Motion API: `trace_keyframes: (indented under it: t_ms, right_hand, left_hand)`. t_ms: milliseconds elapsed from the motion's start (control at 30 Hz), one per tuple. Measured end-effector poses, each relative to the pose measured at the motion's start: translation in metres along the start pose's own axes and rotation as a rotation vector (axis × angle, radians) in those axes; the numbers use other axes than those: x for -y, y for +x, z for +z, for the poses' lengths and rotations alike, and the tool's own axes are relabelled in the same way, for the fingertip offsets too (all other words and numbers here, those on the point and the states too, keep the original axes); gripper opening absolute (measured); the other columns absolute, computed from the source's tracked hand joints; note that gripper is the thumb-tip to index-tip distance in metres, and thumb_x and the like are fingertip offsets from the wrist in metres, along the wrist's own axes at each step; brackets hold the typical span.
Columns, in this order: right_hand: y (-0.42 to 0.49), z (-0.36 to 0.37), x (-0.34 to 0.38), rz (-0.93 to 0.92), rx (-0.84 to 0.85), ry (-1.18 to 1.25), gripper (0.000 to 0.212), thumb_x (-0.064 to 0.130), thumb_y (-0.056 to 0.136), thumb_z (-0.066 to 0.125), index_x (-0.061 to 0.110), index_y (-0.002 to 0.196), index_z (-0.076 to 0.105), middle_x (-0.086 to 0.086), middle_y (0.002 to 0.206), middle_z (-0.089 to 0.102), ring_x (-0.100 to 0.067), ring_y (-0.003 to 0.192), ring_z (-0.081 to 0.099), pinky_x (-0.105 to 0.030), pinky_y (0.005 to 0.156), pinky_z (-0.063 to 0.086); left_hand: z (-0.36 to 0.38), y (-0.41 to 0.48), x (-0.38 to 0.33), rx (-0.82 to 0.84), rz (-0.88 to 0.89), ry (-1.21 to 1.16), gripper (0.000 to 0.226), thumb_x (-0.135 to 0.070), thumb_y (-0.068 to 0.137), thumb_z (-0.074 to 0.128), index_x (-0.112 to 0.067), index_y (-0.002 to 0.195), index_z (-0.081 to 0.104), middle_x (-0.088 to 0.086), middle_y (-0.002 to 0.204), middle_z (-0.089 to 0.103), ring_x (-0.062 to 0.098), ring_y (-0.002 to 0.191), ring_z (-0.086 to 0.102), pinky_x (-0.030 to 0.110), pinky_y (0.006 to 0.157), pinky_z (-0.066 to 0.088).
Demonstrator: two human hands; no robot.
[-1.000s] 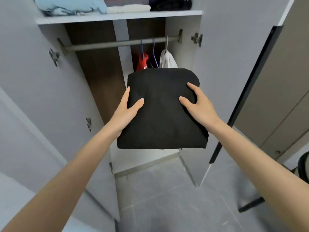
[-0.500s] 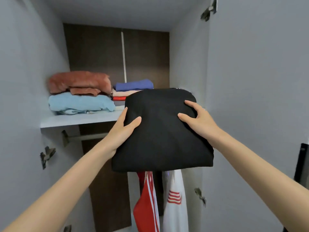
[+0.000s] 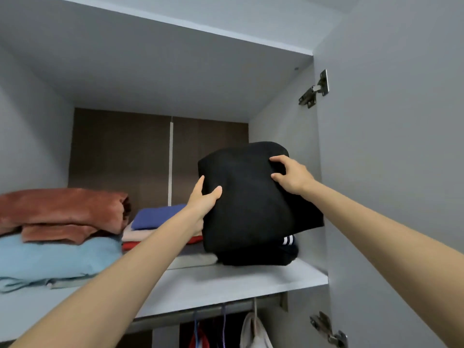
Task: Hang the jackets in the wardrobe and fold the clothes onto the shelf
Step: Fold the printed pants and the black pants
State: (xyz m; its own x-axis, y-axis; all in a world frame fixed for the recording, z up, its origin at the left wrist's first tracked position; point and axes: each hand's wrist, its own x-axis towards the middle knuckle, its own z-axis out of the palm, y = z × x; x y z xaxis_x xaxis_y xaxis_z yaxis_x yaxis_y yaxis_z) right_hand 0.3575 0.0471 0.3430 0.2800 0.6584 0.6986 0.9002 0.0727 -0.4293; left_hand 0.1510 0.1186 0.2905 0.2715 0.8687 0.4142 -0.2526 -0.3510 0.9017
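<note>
Left hand (image 3: 204, 199): grips the left edge of the folded black garment (image 3: 248, 202), thumb pressed on the near face, fingers hidden behind the cloth.
Right hand (image 3: 292, 175): clutches the upper right corner of the same garment, fingers curled into the fabric.
Folded black garment: held tilted between both hands, top leaning into the wardrobe, lower edge on or just above a dark striped item (image 3: 266, 257); contact unclear.
Dark striped item: lies at the right end of the shelf (image 3: 226, 282), white stripes showing under the black bundle.
Middle stack (image 3: 155, 218): blue, pale and red folded pieces, just left of the black garment, partly behind the left forearm.
Left stack: rust-brown fabric (image 3: 62, 209) on top of light blue fabric (image 3: 57, 257), at the far left of the shelf.
Rail (image 3: 200, 313): runs under the shelf, with a red jacket (image 3: 199, 342) and a white jacket (image 3: 253, 332) hanging toward the right.
Wardrobe door (image 3: 391, 172): stands open at the right, with an upper hinge (image 3: 315, 90) and a second hinge lower down.
</note>
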Motion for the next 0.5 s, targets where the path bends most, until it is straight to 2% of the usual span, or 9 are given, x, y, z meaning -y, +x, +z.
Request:
trace_keyframes:
  t_ms: [167,267,333,400,433,500]
  right_hand:
    - [0.064,0.032,-0.028,-0.012,-0.025,-0.112,0.047,0.025,0.097,0.053,0.029,0.141,0.038,-0.011,0.138,0.049,-0.032,0.127,0.046,-0.04,0.105,0.039]
    - [0.089,0.054,-0.048,0.016,-0.034,-0.183,0.046,0.028,0.096,0.055,0.028,0.139,0.04,-0.013,0.133,0.049,-0.033,0.123,0.047,-0.041,0.103,0.04]
    - [0.098,0.07,-0.063,0.022,-0.036,-0.287,0.044,0.029,0.096,0.054,0.027,0.139,0.042,-0.012,0.135,0.046,-0.033,0.125,0.044,-0.041,0.103,0.04]
    - [0.105,0.089,-0.076,-0.005,0.015,-0.391,0.042,0.027,0.098,0.05,0.025,0.14,0.043,-0.008,0.14,0.045,-0.03,0.129,0.04,-0.04,0.104,0.039]
    - [0.109,0.101,-0.08,-0.006,0.083,-0.383,0.042,0.029,0.099,0.047,0.025,0.141,0.043,-0.007,0.142,0.046,-0.028,0.13,0.041,-0.04,0.105,0.038]
    - [0.115,0.124,-0.084,0.034,0.283,-0.34,0.043,0.036,0.101,0.039,0.028,0.143,0.04,-0.005,0.147,0.044,-0.027,0.134,0.04,-0.039,0.11,0.034]
  left_hand:
    - [0.014,0.077,0.022,-0.015,0.03,0.036,0.066,-0.024,0.097,0.054,-0.036,0.151,0.017,0.002,0.153,0.033,0.028,0.132,0.043,0.047,0.108,0.039]
    - [0.018,0.113,0.036,0.028,0.018,0.159,0.065,-0.027,0.1,0.047,-0.034,0.152,0.008,0.003,0.156,0.025,0.027,0.137,0.035,0.043,0.112,0.033]
    - [0.017,0.131,0.047,0.068,0.027,0.361,0.063,-0.034,0.101,0.043,-0.037,0.152,0.006,0.008,0.158,0.015,0.03,0.14,0.029,0.042,0.115,0.026]
    - [0.016,0.144,0.056,0.084,0.154,0.723,0.059,-0.041,0.099,0.043,-0.038,0.151,0.014,0.011,0.159,0.001,0.033,0.141,0.026,0.042,0.116,0.023]
    - [0.017,0.15,0.058,0.098,0.251,0.923,0.057,-0.042,0.098,0.043,-0.036,0.15,0.021,0.009,0.159,0.002,0.032,0.141,0.027,0.043,0.116,0.023]
    - [0.023,0.162,0.064,0.17,0.358,1.207,0.051,-0.044,0.098,0.041,-0.032,0.147,0.032,0.004,0.157,0.021,0.025,0.141,0.029,0.044,0.115,0.024]
